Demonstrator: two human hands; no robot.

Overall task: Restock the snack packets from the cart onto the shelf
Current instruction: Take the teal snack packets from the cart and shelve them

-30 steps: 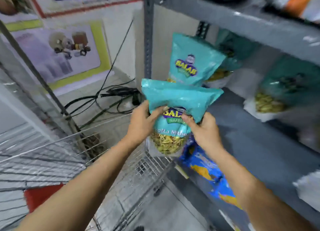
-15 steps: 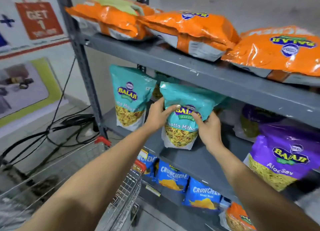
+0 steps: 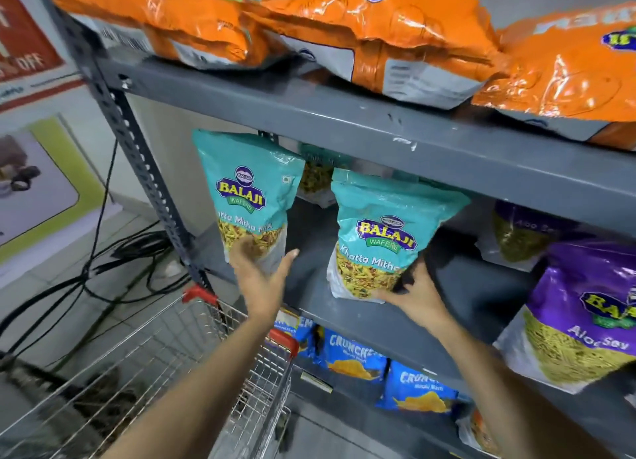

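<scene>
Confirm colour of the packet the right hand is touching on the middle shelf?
Teal, with a clear window low down, the packet at the right hand. Head view.

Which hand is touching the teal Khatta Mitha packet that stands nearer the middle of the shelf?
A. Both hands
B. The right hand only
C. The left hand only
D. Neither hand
B: the right hand rests against the lower right corner of the middle teal packet, while the left hand is open and apart from it, in front of the other teal packet.
</scene>
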